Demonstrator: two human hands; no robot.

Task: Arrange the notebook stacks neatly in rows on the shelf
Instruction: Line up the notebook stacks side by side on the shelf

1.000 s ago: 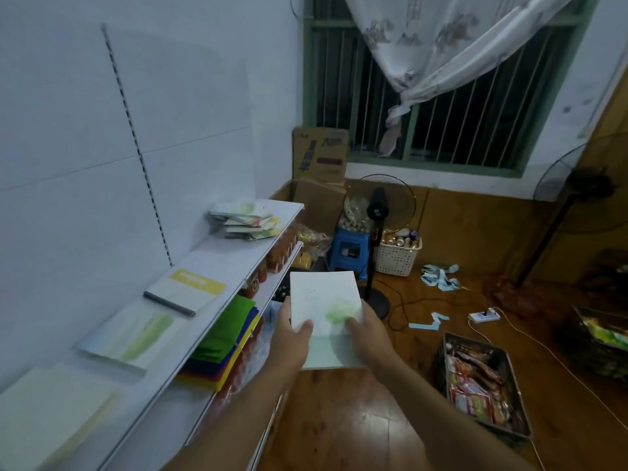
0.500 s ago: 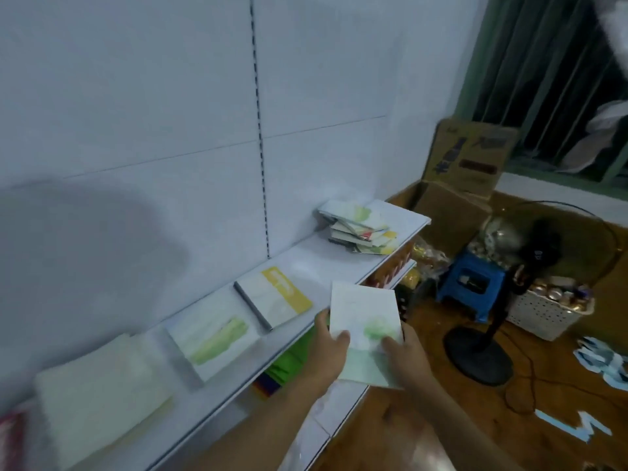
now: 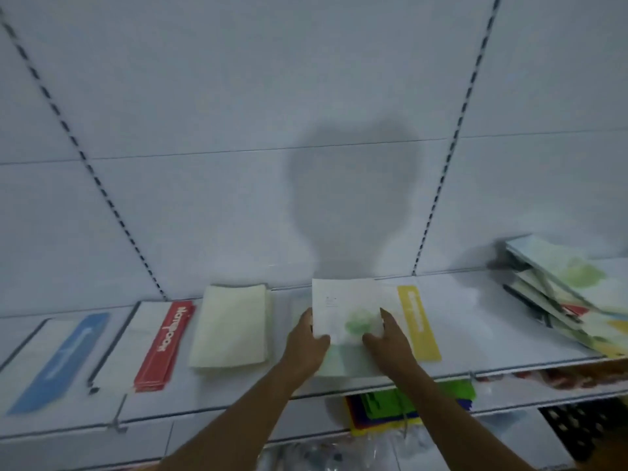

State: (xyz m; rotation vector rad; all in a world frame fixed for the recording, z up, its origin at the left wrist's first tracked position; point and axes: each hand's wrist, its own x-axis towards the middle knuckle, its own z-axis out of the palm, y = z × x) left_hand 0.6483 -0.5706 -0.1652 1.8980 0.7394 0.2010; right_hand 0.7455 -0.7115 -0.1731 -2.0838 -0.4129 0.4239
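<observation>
Both my hands clamp one white notebook with a green blotch (image 3: pixel 346 312), seen from the head camera: my left hand (image 3: pixel 306 341) curls round its left edge with the thumb on the cover, and my right hand (image 3: pixel 387 345) curls round its right edge the same way. I hold the notebook over the middle of the top shelf (image 3: pixel 475 338), near its front edge, its far end tilted up toward the white back panel (image 3: pixel 238 130).

Just right of it, a yellow-striped notebook (image 3: pixel 418 322) lies flat on the shelf. Left of my left hand sits a pale cream stack (image 3: pixel 231 326), squared and flat. Further left lies a red-striped notebook (image 3: pixel 163 345), then a blue-striped notebook (image 3: pixel 57 362) near the shelf's left end. At the right end, a loose, skewed pile of notebooks (image 3: pixel 560 294) leans unevenly, well apart from what I hold.

Under the front edge, on the lower shelf, a bundle of coloured folders (image 3: pixel 407 402) in green, blue and yellow shows between my forearms. The whole picture is somewhat blurred.
</observation>
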